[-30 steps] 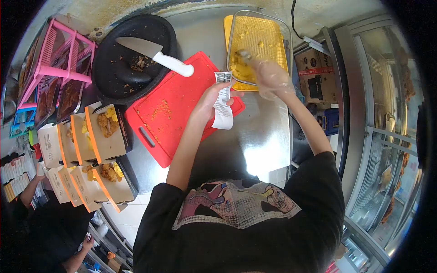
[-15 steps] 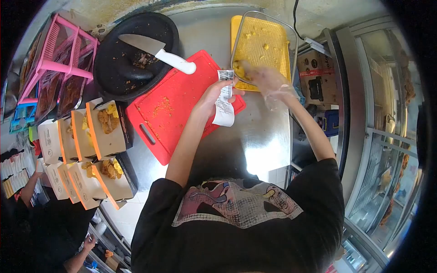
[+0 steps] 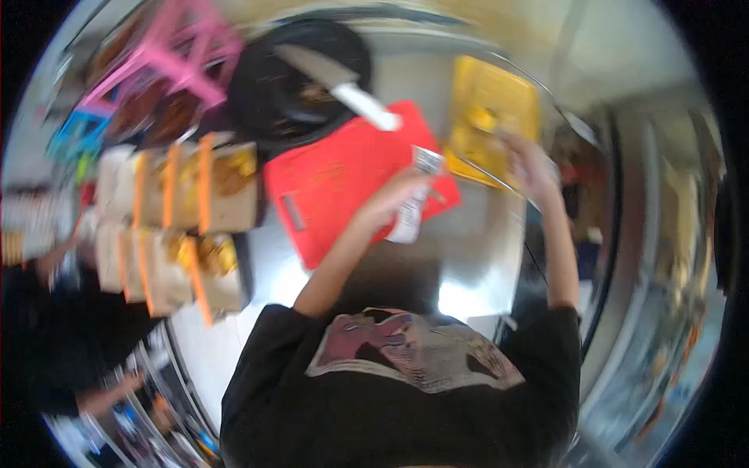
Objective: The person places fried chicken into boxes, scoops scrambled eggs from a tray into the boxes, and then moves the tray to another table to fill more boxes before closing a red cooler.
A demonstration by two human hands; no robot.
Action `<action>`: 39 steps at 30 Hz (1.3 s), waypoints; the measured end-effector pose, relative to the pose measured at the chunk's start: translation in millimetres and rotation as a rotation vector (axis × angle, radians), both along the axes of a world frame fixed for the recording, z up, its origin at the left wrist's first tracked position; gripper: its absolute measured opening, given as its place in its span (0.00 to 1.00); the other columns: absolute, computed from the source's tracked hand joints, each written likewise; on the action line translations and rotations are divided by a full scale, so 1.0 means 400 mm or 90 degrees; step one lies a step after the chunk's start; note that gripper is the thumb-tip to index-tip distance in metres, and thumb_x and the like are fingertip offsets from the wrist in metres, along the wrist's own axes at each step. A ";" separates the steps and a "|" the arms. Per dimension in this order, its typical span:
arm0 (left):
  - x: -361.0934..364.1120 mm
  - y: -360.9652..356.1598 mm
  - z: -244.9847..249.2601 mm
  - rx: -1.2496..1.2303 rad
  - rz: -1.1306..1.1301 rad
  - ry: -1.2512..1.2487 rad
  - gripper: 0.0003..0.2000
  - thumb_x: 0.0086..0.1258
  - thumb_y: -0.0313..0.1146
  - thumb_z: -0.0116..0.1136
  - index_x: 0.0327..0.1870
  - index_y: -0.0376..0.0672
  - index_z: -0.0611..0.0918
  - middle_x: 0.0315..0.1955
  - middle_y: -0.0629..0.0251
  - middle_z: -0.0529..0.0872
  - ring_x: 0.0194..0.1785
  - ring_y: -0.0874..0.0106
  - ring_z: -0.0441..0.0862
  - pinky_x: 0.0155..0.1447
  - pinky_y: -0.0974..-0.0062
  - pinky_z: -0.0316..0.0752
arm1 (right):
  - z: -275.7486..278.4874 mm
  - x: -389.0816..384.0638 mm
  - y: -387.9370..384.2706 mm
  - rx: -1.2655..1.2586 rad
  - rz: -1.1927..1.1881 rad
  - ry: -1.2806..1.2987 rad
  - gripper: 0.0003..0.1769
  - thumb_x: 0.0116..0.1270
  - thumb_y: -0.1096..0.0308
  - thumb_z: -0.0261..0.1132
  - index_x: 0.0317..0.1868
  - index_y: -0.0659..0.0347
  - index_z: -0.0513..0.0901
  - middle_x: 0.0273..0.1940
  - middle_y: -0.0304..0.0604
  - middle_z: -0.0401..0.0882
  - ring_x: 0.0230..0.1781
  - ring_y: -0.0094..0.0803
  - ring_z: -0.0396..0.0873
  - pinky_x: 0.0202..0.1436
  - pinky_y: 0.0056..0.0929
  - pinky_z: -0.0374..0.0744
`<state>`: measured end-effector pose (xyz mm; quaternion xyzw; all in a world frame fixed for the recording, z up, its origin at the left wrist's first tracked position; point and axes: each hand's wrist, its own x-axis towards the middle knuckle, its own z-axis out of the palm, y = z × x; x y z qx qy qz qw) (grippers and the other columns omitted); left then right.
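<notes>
My left hand is closed around a printed paper receipt, held over the right part of a red cutting board. My right hand is over the right side of a yellow tray, its fingers smeared by motion, so I cannot tell what they hold. The thin metal rim of a wire basket passes close by this hand, slanting across the tray's near edge. A yellow food piece shows in the tray area, left of my fingers.
A knife with a white handle lies across a black stone mortar and the board. Boxes of fried food stand at the left, below a pink rack. Another person is at lower left. A glass cabinet stands at right.
The view has swung, shifting the counter's contents right in the picture. The wire basket's rim now lies askew to the yellow tray. My left hand still holds the receipt.
</notes>
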<state>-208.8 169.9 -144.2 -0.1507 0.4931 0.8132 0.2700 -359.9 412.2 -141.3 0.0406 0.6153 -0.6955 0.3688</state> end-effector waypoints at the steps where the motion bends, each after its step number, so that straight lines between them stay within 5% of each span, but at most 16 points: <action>1: 0.041 -0.001 0.023 -0.021 0.034 0.056 0.20 0.62 0.48 0.53 0.47 0.43 0.78 0.37 0.60 0.81 0.23 0.81 0.74 0.27 0.83 0.69 | 0.012 0.019 -0.001 0.075 -0.041 0.087 0.17 0.67 0.59 0.49 0.47 0.61 0.77 0.28 0.29 0.72 0.24 0.16 0.66 0.25 0.15 0.65; 2: 0.068 -0.017 0.006 -0.078 -0.021 0.071 0.22 0.63 0.51 0.51 0.48 0.43 0.78 0.36 0.64 0.81 0.28 0.79 0.77 0.28 0.82 0.69 | 0.069 0.042 -0.043 0.090 -0.015 0.099 0.19 0.67 0.61 0.49 0.52 0.62 0.73 0.43 0.36 0.76 0.34 0.20 0.70 0.34 0.18 0.69; 5: 0.170 -0.073 0.064 -0.086 -0.097 0.193 0.22 0.64 0.50 0.49 0.51 0.42 0.75 0.40 0.67 0.80 0.33 0.79 0.78 0.31 0.83 0.70 | 0.147 0.060 -0.156 0.001 -0.065 0.075 0.09 0.65 0.64 0.54 0.42 0.58 0.74 0.21 0.24 0.66 0.19 0.10 0.65 0.19 0.10 0.63; 10: 0.389 -0.164 0.174 -0.064 -0.143 0.332 0.17 0.67 0.45 0.47 0.46 0.39 0.74 0.40 0.67 0.80 0.31 0.77 0.77 0.33 0.81 0.71 | 0.324 0.232 -0.403 -0.092 0.168 0.078 0.05 0.64 0.66 0.56 0.38 0.56 0.74 0.18 0.25 0.65 0.14 0.11 0.62 0.16 0.10 0.61; 13: 0.536 -0.233 0.220 -0.088 -0.122 0.418 0.13 0.69 0.39 0.46 0.43 0.38 0.75 0.37 0.67 0.81 0.30 0.77 0.77 0.33 0.81 0.72 | 0.423 0.411 -0.614 0.035 0.050 0.079 0.06 0.65 0.63 0.56 0.35 0.55 0.75 0.13 0.25 0.62 0.10 0.13 0.57 0.12 0.14 0.56; 16: 0.711 -0.370 0.342 -0.149 -0.150 0.466 0.10 0.69 0.33 0.46 0.39 0.37 0.77 0.33 0.66 0.81 0.30 0.77 0.77 0.34 0.81 0.73 | 0.448 0.485 -0.768 -0.104 0.297 0.054 0.07 0.65 0.63 0.56 0.36 0.58 0.75 0.14 0.25 0.63 0.10 0.14 0.57 0.13 0.14 0.56; 17: 0.775 -0.423 0.359 -0.146 -0.101 0.466 0.09 0.69 0.33 0.47 0.38 0.36 0.78 0.32 0.65 0.81 0.29 0.76 0.77 0.34 0.80 0.73 | 0.455 0.507 -0.827 -0.168 0.435 0.002 0.08 0.65 0.64 0.56 0.36 0.59 0.75 0.14 0.24 0.63 0.11 0.14 0.57 0.14 0.14 0.57; 20: 0.968 -0.595 0.372 -0.164 0.038 0.448 0.09 0.68 0.32 0.48 0.37 0.36 0.78 0.32 0.64 0.81 0.29 0.77 0.77 0.33 0.80 0.72 | 0.465 0.616 -1.023 -0.199 0.504 -0.011 0.08 0.65 0.66 0.56 0.40 0.61 0.74 0.18 0.26 0.66 0.13 0.14 0.60 0.14 0.13 0.57; 24: 1.139 -0.855 0.373 -0.306 0.214 0.390 0.09 0.68 0.32 0.48 0.38 0.35 0.78 0.31 0.65 0.81 0.29 0.78 0.76 0.33 0.80 0.72 | 0.481 0.796 -1.315 -0.137 0.357 0.049 0.11 0.65 0.67 0.55 0.46 0.62 0.72 0.24 0.31 0.70 0.16 0.15 0.62 0.15 0.12 0.58; 27: 1.218 -0.983 0.374 -0.418 0.361 0.274 0.09 0.68 0.32 0.48 0.39 0.35 0.77 0.31 0.66 0.80 0.28 0.79 0.75 0.34 0.81 0.71 | 0.458 0.819 -1.505 -0.214 0.611 0.005 0.17 0.63 0.70 0.56 0.52 0.64 0.69 0.33 0.39 0.74 0.30 0.26 0.73 0.34 0.23 0.73; 31: 1.301 -1.121 0.363 -0.412 0.459 0.266 0.09 0.69 0.35 0.47 0.40 0.40 0.75 0.32 0.71 0.80 0.29 0.82 0.73 0.35 0.84 0.71 | 0.466 0.932 -1.717 -0.179 0.527 0.061 0.14 0.64 0.70 0.55 0.49 0.66 0.70 0.39 0.43 0.75 0.42 0.33 0.75 0.45 0.30 0.74; 34: 1.341 -1.167 0.351 -0.373 0.519 0.242 0.08 0.69 0.34 0.48 0.40 0.40 0.75 0.33 0.70 0.80 0.30 0.82 0.71 0.37 0.84 0.70 | 0.361 0.914 -1.886 -0.250 0.602 0.024 0.10 0.65 0.70 0.54 0.42 0.68 0.72 0.45 0.51 0.74 0.53 0.40 0.72 0.56 0.35 0.72; 39: 1.396 -1.206 0.327 -0.343 0.593 0.234 0.08 0.69 0.32 0.47 0.42 0.38 0.76 0.34 0.69 0.79 0.31 0.80 0.72 0.39 0.83 0.70 | 0.262 0.920 -2.048 -0.319 0.611 0.055 0.11 0.64 0.67 0.57 0.42 0.67 0.74 0.49 0.52 0.74 0.53 0.38 0.72 0.62 0.33 0.67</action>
